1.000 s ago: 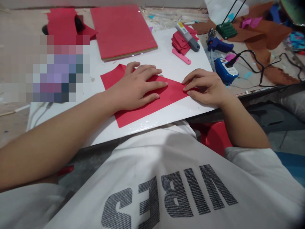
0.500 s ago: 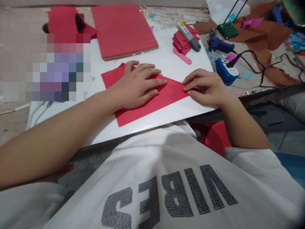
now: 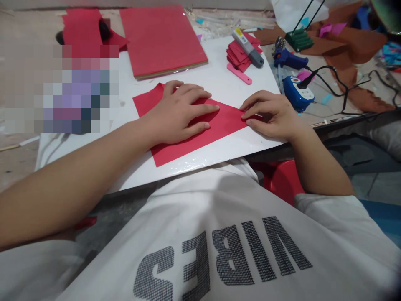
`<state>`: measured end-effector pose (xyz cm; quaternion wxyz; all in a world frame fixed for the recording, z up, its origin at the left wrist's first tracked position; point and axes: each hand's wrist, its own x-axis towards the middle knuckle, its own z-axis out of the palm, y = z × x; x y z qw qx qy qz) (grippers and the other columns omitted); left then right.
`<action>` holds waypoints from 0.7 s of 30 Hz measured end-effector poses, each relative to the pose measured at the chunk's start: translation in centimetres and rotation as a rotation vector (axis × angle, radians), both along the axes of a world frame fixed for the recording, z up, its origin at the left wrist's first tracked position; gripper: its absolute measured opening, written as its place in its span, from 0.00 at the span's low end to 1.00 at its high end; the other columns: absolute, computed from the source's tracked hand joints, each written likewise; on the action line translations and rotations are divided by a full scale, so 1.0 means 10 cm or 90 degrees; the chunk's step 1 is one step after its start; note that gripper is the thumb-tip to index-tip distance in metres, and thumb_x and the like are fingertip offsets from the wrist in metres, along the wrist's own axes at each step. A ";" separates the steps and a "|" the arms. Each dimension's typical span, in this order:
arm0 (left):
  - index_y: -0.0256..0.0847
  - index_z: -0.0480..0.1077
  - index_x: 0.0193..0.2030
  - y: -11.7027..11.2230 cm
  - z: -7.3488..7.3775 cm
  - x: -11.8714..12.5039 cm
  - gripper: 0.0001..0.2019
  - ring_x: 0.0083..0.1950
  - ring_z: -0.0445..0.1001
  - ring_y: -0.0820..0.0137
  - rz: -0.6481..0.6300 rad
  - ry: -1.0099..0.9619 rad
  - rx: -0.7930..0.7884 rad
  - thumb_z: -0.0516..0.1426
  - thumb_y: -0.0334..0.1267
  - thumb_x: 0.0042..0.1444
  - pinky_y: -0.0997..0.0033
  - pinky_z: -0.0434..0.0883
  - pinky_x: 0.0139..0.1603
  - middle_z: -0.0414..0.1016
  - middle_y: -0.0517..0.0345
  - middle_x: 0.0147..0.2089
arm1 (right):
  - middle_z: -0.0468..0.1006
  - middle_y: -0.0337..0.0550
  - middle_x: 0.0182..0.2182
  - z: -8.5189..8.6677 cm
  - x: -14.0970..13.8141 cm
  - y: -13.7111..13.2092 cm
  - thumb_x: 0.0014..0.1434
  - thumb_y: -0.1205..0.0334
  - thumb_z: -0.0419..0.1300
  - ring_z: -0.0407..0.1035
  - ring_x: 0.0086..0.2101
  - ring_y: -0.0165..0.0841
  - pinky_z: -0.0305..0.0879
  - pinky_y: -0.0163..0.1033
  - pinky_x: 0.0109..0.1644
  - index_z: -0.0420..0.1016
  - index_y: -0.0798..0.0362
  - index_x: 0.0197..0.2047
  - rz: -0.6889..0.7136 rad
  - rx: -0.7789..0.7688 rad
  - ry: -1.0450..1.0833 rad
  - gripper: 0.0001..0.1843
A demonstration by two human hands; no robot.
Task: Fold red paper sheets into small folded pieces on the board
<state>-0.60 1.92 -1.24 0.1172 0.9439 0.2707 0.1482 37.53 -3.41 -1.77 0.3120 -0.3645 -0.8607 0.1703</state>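
Note:
A sheet of red paper [image 3: 175, 152] lies on the white board [image 3: 219, 85] in front of me. My left hand [image 3: 180, 113] rests flat on the sheet with its fingers spread, covering the middle. The far left corner of the paper curls up a little beyond my wrist. At the narrow right end, my right hand [image 3: 274, 115] pinches the paper's tip between thumb and fingertips, its knuckles bent over the board.
A stack of large red sheets [image 3: 163, 39] lies behind. Small red pieces [image 3: 236, 54] sit under a grey cutter [image 3: 248, 47], beside a pink folding knife [image 3: 239, 74]. At right are a blue glue gun [image 3: 291, 59], a blue power socket [image 3: 297, 94] and black cords [image 3: 344, 94].
Almost nothing differs. The thumb of my left hand has shifted very slightly to the right on the paper.

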 end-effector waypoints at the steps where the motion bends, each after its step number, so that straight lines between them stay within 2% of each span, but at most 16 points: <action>1: 0.67 0.84 0.82 0.00 0.01 0.00 0.33 0.90 0.71 0.29 0.000 0.002 0.002 0.50 0.71 0.85 0.13 0.59 0.91 0.81 0.47 0.86 | 0.96 0.44 0.58 0.00 0.00 0.00 0.72 0.56 0.78 0.90 0.56 0.52 0.89 0.63 0.65 0.99 0.35 0.52 -0.003 0.000 0.001 0.08; 11: 0.70 0.82 0.83 0.00 0.02 0.01 0.29 0.91 0.72 0.31 0.011 0.029 0.020 0.55 0.66 0.85 0.14 0.61 0.91 0.81 0.47 0.87 | 0.96 0.45 0.58 -0.01 0.00 0.00 0.71 0.56 0.79 0.90 0.57 0.54 0.88 0.66 0.67 0.99 0.36 0.52 -0.004 -0.002 0.003 0.09; 21: 0.67 0.83 0.82 -0.02 0.02 0.00 0.30 0.90 0.73 0.31 0.012 0.024 0.027 0.54 0.68 0.84 0.15 0.60 0.92 0.80 0.45 0.87 | 0.95 0.45 0.59 0.02 0.00 0.00 0.72 0.56 0.77 0.89 0.58 0.53 0.87 0.64 0.68 0.98 0.37 0.54 0.004 0.000 -0.011 0.10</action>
